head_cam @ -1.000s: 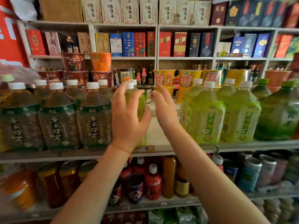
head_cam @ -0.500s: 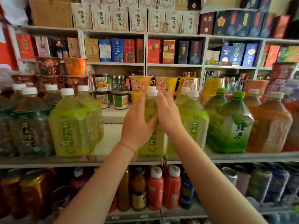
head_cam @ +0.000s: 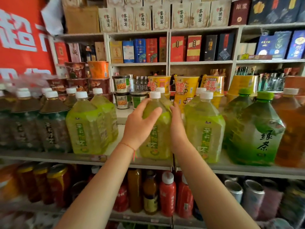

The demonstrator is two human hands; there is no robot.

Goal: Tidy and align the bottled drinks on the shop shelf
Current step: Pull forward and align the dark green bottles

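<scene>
Hands at centre frame: both of yours are on one yellow-green tea bottle with a white cap [head_cam: 156,128], which stands upright at the front edge of the grey shop shelf [head_cam: 49,157]. Your left hand [head_cam: 137,128] wraps the bottle's left shoulder, fingers curled over the front of the sloped neck, thumb side toward the cap; grip closed on the bottle. A thin red string bracelet [head_cam: 130,147] sits on that wrist. Your right hand [head_cam: 177,128] lies against the bottle's right side, fingers reaching round toward the back; whether they curl fully around it cannot be told from this view.

Neighbours: a matching yellow-green bottle to the right [head_cam: 204,129] stands just beside your right hand, and another matching yellow-green bottle to the left [head_cam: 86,126] stands apart from the held one, with bare shelf between. Right of frame, a dark green tea bottle with a green cap [head_cam: 257,131], upright. Left of frame, a row of brown tea bottles with white caps [head_cam: 49,124], blurred.

Lower shelf: small red bottles with white caps [head_cam: 167,194].
</scene>
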